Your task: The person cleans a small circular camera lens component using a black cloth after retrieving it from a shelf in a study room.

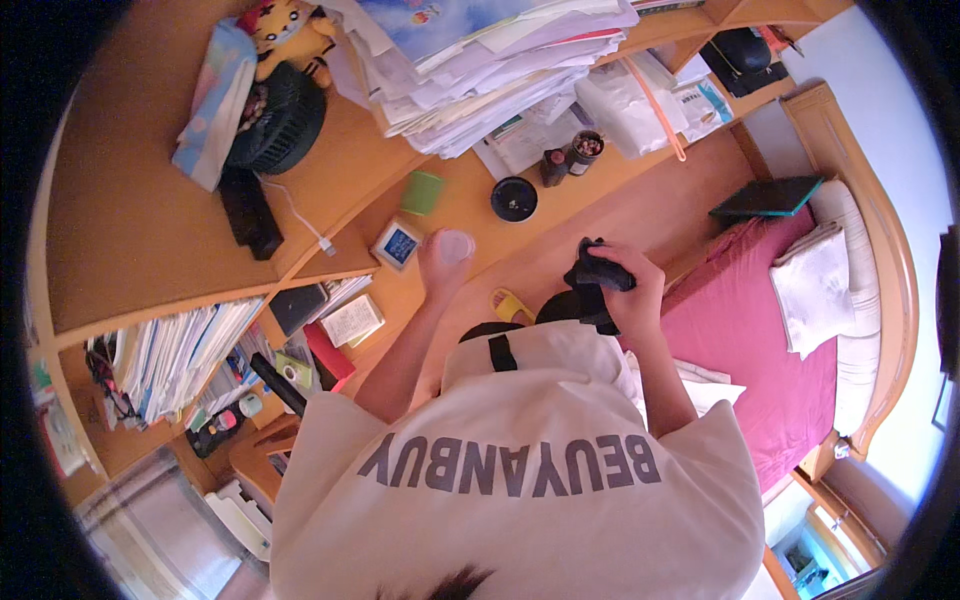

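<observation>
My left hand [438, 276] is raised over the desk's front edge, its fingers around a pale round container [455, 246] that looks like a cup or jar. Close beside it on the wooden desk [472, 289] stands a small white device with a blue screen [397, 246]. A green container [422, 193] sits just behind. My right hand [636, 289] grips a bunched black cloth [606, 271] above the floor, part of it hanging down. Farther back on the desk are a round black dish [514, 199], a dark bottle [553, 166] and an open jar [586, 150] with reddish contents.
A tall paper stack [487, 82] rises at the back, near a plush toy [289, 34] and a dark green basket [281, 124]. Books [187, 360] fill the left shelf. On the right, a pink-sheeted bed [772, 330] holds folded cloth [814, 289]. A yellow slipper [512, 304] shows below.
</observation>
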`<move>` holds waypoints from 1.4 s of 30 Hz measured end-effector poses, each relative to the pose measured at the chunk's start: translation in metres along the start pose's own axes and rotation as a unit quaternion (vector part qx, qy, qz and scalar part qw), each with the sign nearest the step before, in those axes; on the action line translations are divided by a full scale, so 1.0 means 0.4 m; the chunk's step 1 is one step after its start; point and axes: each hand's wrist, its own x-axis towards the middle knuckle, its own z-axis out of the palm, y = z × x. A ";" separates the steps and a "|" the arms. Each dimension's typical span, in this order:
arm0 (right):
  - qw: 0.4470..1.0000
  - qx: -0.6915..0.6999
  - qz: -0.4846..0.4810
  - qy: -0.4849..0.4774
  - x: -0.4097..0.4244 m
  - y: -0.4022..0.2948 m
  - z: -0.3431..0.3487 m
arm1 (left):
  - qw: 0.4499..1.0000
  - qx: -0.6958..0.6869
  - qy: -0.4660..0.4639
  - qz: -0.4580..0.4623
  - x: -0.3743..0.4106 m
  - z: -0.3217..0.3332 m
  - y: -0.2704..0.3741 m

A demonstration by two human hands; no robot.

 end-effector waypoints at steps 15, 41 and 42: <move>0.981 0.073 0.174 0.044 -0.019 0.179 -0.008 | 0.948 0.289 -0.068 -0.115 0.105 0.239 -0.226; 0.850 -0.236 -0.272 -0.385 -0.120 0.506 0.783 | 0.955 0.158 -0.085 -0.237 -0.498 -0.246 -0.191; 0.863 -0.214 -0.263 -0.375 -0.105 0.496 0.784 | 0.958 0.143 -0.105 -0.226 -0.479 -0.242 -0.185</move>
